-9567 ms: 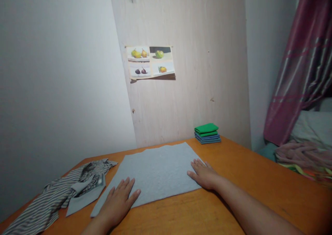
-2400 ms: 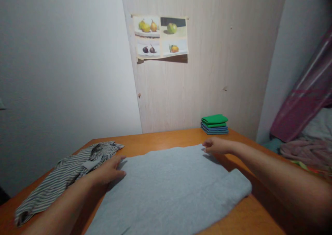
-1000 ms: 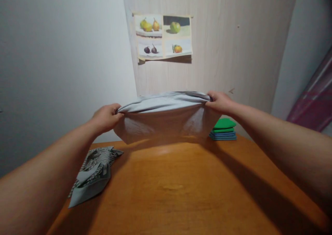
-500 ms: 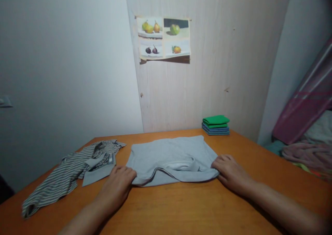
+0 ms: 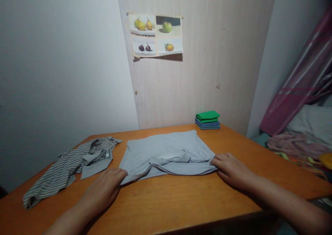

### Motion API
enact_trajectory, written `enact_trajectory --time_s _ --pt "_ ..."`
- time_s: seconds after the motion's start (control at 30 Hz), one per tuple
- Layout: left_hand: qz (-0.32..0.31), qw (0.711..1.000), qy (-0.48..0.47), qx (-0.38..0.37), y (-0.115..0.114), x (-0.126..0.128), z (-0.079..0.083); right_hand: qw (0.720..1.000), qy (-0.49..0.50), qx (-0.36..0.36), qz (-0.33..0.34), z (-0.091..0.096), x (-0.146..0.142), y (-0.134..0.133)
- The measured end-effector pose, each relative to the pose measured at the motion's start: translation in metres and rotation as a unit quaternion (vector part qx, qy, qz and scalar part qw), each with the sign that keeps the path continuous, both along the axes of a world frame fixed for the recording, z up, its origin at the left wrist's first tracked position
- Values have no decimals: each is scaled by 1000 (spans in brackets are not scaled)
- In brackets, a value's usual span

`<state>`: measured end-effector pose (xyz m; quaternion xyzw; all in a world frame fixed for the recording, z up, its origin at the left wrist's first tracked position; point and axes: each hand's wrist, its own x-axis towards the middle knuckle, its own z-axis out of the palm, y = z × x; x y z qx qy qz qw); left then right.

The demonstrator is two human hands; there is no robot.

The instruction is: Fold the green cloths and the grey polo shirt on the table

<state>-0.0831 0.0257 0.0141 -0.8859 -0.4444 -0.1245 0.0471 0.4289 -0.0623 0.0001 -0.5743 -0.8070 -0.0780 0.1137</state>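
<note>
A light grey shirt (image 5: 166, 143) lies folded over on the table, its near edge rumpled and slightly raised in the middle, with a collar-like band showing near the centre. My left hand (image 5: 110, 183) pinches the near left corner of the shirt. At the near right corner, my right hand (image 5: 228, 167) grips the cloth with its fingertips. The fabric stretches between both hands. To the left of it lies a striped shirt (image 5: 64, 169) with a grey collar, loosely spread and touched by neither hand.
The orange wooden table (image 5: 176, 204) carries a neat stack of folded green and blue cloth (image 5: 207, 120) at its back right. A sheet of fruit pictures (image 5: 155, 34) hangs on the wall behind. Beyond the right edge are a pink curtain (image 5: 287, 89) and heaped fabrics (image 5: 287, 145).
My left hand has drawn the shirt's near left corner outward to the left, pulling the near edge wider. My right hand keeps its hold. The view has shifted a little to the right.
</note>
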Motion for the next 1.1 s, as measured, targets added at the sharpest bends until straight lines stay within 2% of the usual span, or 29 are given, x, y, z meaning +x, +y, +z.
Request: enact_trajectory --time_s 0.2,0.37,0.43,0.57,0.63,0.7,0.8,0.93,1.1 --pt "-27 998 -52 8 -6 -10 -4 1000 12 -21 6 6 10 -18" --pt "-9 992 -105 -64 -13 -16 4 998 25 -49 -25 11 19 -20" --pt "9 979 -162 -125 -16 -19 8 994 65 -82 -34 14 24 -18" --pt "57 926 -301 -219 -28 -12 18 974 191 -120 -35 20 24 -11" --pt "73 914 -320 -236 -32 -5 22 968 222 -116 -24 20 19 -7" --pt "67 918 -295 -255 -33 1 24 965 223 -134 -20 17 13 -4" --pt "45 933 -237 -267 -23 5 20 960 220 -168 -42 11 9 4" --pt "44 948 -231 -216 3 16 17 942 296 -153 -38 10 4 28" --pt "35 944 -282 -168 33 65 22 897 422 -124 -48 16 -31 69"
